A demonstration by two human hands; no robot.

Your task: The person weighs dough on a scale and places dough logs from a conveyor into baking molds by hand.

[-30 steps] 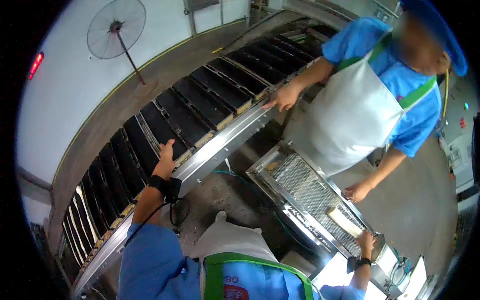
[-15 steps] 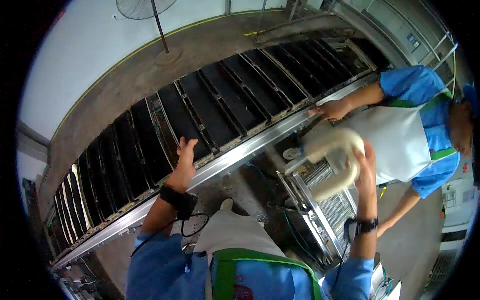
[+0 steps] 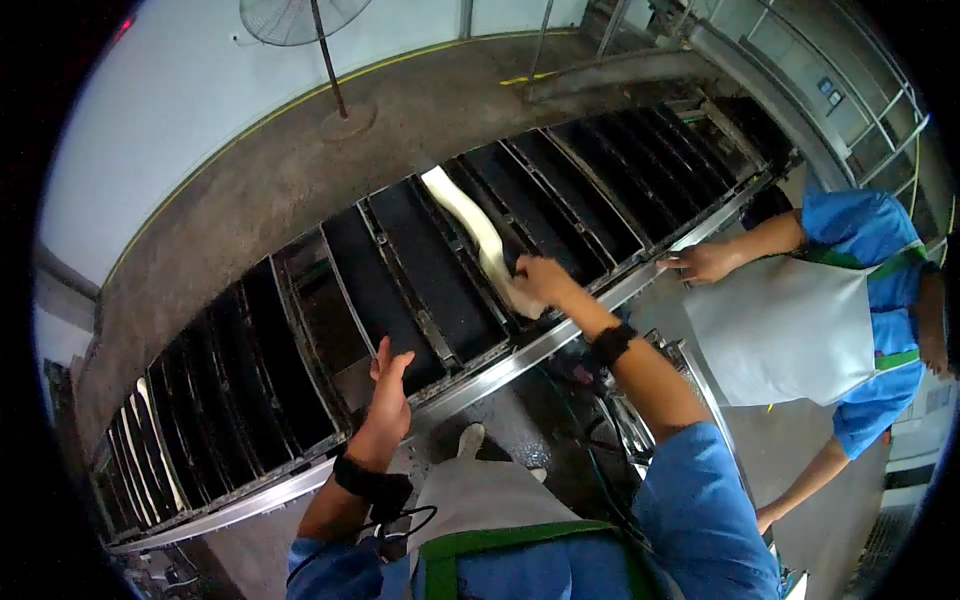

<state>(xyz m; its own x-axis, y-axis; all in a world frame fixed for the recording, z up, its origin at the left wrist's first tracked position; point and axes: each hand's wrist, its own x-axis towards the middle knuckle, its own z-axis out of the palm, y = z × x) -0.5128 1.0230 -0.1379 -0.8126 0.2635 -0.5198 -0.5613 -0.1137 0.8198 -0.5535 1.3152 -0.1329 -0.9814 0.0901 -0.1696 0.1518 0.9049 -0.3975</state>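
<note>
A long, pale, soft strip (image 3: 466, 212) lies wavy across a dark tray of the slatted conveyor (image 3: 440, 290). At its near end is my right hand (image 3: 541, 281), fingers bent around or against the strip. My left hand (image 3: 390, 393) is over the conveyor's near edge, fingers apart and holding nothing, beside a dark tray and an open gap. More pale strips (image 3: 150, 450) lie in trays at the conveyor's far left. Both wrists wear black bands.
A co-worker in a white apron (image 3: 790, 335) stands at the right, one hand (image 3: 700, 262) at the conveyor's metal rail (image 3: 560, 345). A metal-framed unit (image 3: 700, 380) stands below the rail. Beyond the conveyor is a floor fan (image 3: 300, 15).
My right hand has lifted the strip from the mesh surface at the right and moved it left onto the conveyor, where it now lies stretched out. The view has turned towards the conveyor.
</note>
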